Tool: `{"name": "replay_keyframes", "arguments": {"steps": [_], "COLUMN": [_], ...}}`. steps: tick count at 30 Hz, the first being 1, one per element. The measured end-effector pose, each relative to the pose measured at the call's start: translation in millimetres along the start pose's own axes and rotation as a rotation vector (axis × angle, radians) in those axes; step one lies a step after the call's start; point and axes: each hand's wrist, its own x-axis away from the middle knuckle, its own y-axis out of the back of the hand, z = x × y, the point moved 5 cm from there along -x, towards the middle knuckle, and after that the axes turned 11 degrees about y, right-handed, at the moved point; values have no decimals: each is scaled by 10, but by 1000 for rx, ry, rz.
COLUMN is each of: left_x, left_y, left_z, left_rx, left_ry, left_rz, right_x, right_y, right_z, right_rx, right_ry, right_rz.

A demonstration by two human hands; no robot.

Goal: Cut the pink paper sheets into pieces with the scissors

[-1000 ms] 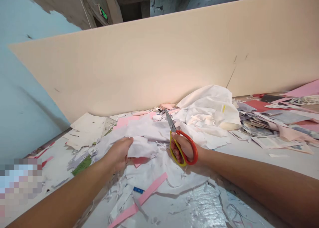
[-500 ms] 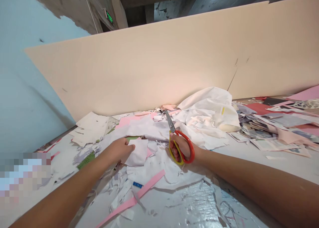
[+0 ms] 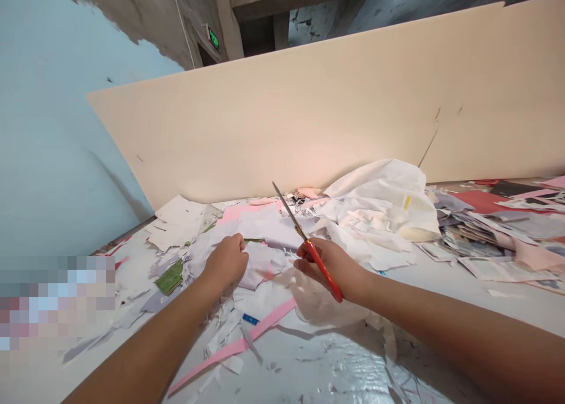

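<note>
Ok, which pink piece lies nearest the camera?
The long, narrow pink strip, slanting beside the small blue piece, nearer than both left hand and right hand; other pink pieces lie farther back.

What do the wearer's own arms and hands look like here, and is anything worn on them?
Both the left hand and the right hand are ungloved. The left forearm and right forearm are bare as far as the picture shows, with no sleeve, watch or bracelet visible. Some fingers are hidden, so rings can't be ruled out.
</note>
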Motion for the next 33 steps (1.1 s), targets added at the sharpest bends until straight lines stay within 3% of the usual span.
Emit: {"name": "replay_keyframes", "arguments": {"steps": [2, 6, 12, 18, 23, 26, 27, 30, 33], "left_x": [21, 52, 99, 143, 266, 386, 429, 537, 599], "left_y": [-21, -63, -92, -55, 80, 147, 154, 117, 40], "left_z": [8, 17, -13, 14, -32, -127, -165, -254, -290], "left_rx": [50, 152, 322, 482, 631, 730, 784, 934, 974], "left_ry": [-23, -77, -144, -130, -133, -155, -163, -122, -41], "left_rz": [-25, -75, -157, -177, -224, -227, -206, -98, -18], "right_x": [-24, -122, -184, -178, -186, -111, -78, 9, 39], "right_y": [44, 147, 248, 299, 282, 136, 67, -183, -342], "right_z": [17, -199, -436, -470, -355, -211, -179, -131, -132], "right_rx": [186, 539, 691, 688, 653, 449, 195, -500, -811], "right_ry": [-34, -207, -297, -245, -81, 45, 62, -8, -104], "right_rz": [81, 207, 223, 131, -3, -12, -17, 65, 102]}}
